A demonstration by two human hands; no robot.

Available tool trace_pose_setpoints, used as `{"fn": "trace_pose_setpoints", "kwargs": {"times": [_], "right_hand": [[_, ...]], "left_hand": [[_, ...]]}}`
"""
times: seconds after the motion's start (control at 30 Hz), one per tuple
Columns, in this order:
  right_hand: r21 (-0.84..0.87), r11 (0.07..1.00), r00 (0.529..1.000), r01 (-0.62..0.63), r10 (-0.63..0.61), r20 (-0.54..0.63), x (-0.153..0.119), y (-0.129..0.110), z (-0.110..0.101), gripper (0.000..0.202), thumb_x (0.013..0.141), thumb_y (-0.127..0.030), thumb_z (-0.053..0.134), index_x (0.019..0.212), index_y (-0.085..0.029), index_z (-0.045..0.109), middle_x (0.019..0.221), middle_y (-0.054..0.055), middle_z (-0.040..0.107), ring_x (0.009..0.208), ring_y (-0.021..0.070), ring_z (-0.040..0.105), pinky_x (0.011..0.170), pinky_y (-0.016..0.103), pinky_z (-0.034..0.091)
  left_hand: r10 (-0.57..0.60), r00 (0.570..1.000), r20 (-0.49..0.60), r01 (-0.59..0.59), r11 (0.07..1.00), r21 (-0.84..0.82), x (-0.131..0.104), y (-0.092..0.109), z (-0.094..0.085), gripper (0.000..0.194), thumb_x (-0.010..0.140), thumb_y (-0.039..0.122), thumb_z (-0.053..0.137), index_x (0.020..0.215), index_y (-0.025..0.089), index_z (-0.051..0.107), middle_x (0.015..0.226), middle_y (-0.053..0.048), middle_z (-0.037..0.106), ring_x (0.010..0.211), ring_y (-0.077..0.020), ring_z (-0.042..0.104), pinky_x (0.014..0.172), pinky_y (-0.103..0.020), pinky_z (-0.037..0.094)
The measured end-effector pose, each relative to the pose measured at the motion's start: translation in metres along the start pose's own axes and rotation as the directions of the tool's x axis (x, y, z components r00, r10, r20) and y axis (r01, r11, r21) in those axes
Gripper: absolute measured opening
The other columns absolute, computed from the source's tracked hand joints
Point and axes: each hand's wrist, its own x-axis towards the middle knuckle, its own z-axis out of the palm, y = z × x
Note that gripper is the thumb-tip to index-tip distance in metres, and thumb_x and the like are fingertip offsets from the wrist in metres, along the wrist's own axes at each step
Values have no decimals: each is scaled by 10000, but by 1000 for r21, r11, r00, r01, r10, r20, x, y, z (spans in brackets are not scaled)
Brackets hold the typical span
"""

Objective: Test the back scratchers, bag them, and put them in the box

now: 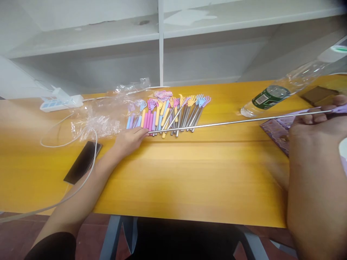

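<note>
While the left hand (131, 140) pinches one tip of the thin metal rod (217, 124) between its fingers, the right hand (320, 124) has fingers curled round it near its lilac end (339, 109). Rod spans the gap, long axis side to side over the counter (195, 177); left hand is nearer the hand-headed scratchers (166, 118).

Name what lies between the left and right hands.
In the head view, a metal rod spans the gap, pinched at one end by the left hand and held near the other by the right hand.
</note>
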Motion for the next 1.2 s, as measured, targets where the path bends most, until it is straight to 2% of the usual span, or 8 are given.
{"fn": "trace_pose_setpoints", "kwargs": {"times": [0.1,0.23,0.33,0.43,0.7,0.83,1.03,1.2], "right_hand": [[-42,998,999,36,-36,5,-3,3,2,651,1159,-404,204,666,-166,557,661,-47,288,426,41,146,362,181,31],[-160,987,999,26,-21,30,-30,19,12,664,1154,-436,206,682,-172,591,628,-57,228,437,61,122,376,190,56],[-231,973,993,1,27,118,-57,37,18,663,1136,-376,195,692,-151,633,579,-65,193,448,81,115,371,197,98],[-230,973,984,3,38,176,-72,49,18,639,1124,-342,199,693,-141,626,576,-60,220,454,82,131,376,196,117],[-221,975,991,26,3,133,-76,51,17,590,1118,-330,209,753,-140,632,608,-62,231,449,72,167,391,206,120],[-253,966,990,54,-19,141,-81,55,19,603,1131,-321,174,747,-156,608,596,-58,251,453,79,157,399,215,116],[-294,953,959,79,8,284,-113,81,17,599,1122,-358,224,756,-150,650,559,-61,273,437,77,138,405,241,102],[-328,938,916,112,31,401,-133,92,12,578,1098,-452,308,759,-176,686,545,-45,282,437,79,138,394,238,136]], "left_hand": [[-9,1000,7,9,1000,-17,0,3,1,355,1141,369,428,1134,222,751,1048,-79,813,836,-185,737,666,-292,468],[-22,999,38,23,999,-42,-2,13,5,348,1144,385,426,1177,232,736,1032,-71,810,821,-179,738,660,-285,464],[-36,998,58,38,998,-49,-4,18,7,341,1146,383,421,1175,235,726,1041,-66,807,840,-182,741,664,-283,465],[-48,998,41,49,998,-36,-3,17,6,343,1147,383,422,1150,226,727,1037,-70,804,830,-188,734,661,-294,459],[-64,996,59,66,997,-28,-2,16,5,346,1144,384,417,1116,230,726,969,-60,787,794,-184,711,648,-296,448],[-60,997,44,61,998,-15,-2,21,3,346,1144,380,419,1111,226,726,965,-64,792,772,-185,709,627,-303,441],[-8,1000,-19,7,999,-34,-3,41,4,318,1151,331,433,1132,202,724,978,-54,810,787,-170,731,657,-297,469],[-19,999,-42,18,1000,-24,-5,45,6,323,1153,319,426,1116,188,718,980,-67,807,765,-176,727,635,-304,459]]}}
